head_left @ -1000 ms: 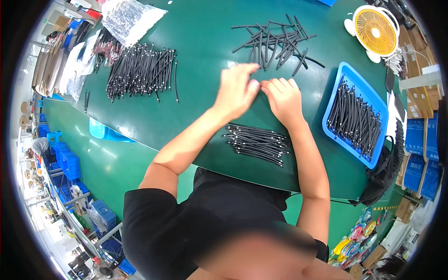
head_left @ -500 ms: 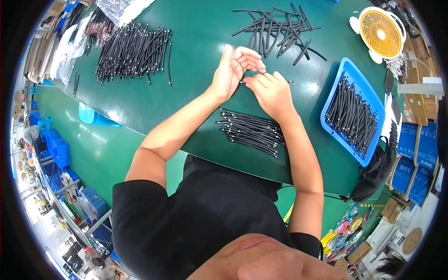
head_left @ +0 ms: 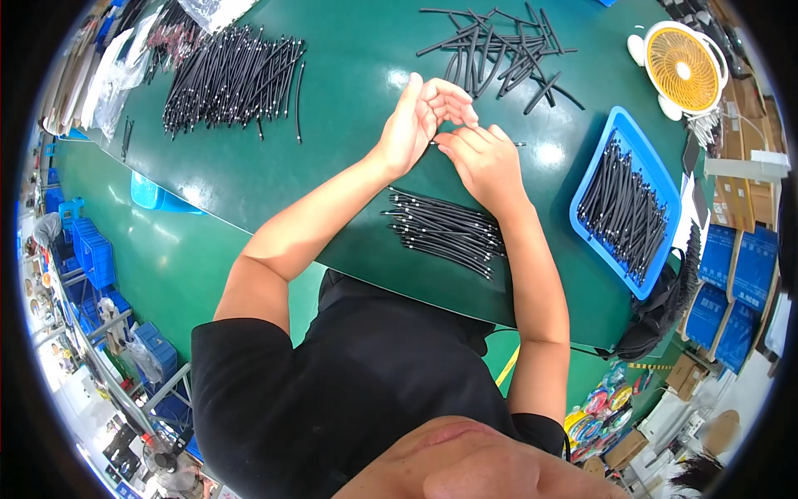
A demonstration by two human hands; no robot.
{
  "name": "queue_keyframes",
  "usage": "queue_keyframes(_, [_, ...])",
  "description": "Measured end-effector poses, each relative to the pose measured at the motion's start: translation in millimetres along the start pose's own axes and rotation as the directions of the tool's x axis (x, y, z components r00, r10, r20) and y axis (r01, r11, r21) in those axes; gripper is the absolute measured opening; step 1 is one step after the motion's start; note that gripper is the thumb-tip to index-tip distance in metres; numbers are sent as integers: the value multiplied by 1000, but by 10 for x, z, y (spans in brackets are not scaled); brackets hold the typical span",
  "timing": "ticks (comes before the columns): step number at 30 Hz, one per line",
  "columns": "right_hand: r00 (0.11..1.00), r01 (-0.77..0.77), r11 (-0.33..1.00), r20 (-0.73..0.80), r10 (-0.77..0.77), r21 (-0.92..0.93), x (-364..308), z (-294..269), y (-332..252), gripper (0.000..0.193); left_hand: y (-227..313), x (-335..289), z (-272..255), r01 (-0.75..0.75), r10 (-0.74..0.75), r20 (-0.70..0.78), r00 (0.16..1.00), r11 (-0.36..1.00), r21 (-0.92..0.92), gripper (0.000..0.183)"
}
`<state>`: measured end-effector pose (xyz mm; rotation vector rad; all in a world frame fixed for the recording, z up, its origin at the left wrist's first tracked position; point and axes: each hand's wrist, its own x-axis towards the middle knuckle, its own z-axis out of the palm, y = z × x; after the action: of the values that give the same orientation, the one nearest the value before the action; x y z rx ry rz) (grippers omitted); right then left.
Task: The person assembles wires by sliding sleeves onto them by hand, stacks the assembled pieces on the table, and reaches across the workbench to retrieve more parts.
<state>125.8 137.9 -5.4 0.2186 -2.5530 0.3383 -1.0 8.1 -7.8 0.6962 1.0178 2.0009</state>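
Hands meeting above the middle of a green bench (head_left: 249,166), seen from overhead. Left hand (head_left: 420,116) raised with palm turned inward, fingers curled loosely over the right. Right hand (head_left: 482,158) knuckles-up, fingertips pinched on a thin black cable piece (head_left: 517,144), of which only a short tip pokes out to the right of the fingers. Whether the left hand also grips it: cannot tell, hidden behind the fingers.

Likely light and slim, somewhat springy rather than limp, judging by how straight the similar pieces lie; small metal-looking ends, probably the delicate part. Probably best pinched along the black sleeve near an end, not on the tip itself. Smooth jacket, possibly a little slippery between bare fingers.

Just below the hands, near the bench edge, a neat bundle of finished-looking black cables (head_left: 445,233) lying parallel. Farther up, a loose scattered pile of black tubes (head_left: 499,46). At upper left, a large heap of black cables (head_left: 229,79) beside clear plastic bags (head_left: 104,79). To the right, a blue tray (head_left: 657,179) holding more black cables. Beyond it, a small yellow desk fan (head_left: 682,68).

Glossy bench top with glare spots, curved front edge. Green floor (head_left: 166,266) to the left with blue crates (head_left: 91,254); cardboard boxes (head_left: 744,187) and blue packages stacked at right. Cluttered workshop room.
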Motion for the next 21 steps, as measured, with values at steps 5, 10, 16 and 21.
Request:
queue_keyframes(5, [999, 37, 999, 1, -37, -6, 77, -6, 10, 8, 65, 17, -29, -33, 33, 9, 999, 999, 11, 75])
queue_keyframes(10, [995, -77, 975, -86, 60, -210, 65, -338, 115, 13, 15, 84, 4, -136, 213, -111, 971, 867, 480, 46])
queue_keyframes(16, [624, -776, 522, -547, 558, -354, -546, -1218, 641, 25, 574, 692, -548, -165, 337, 24, 941, 396, 903, 27])
queue_keyframes(21, [496, -868, 366, -572, 653, -336, -954, -1217, 925, 44, 616, 1836, -1335, -89, 343, 73, 936, 31, 996, 42])
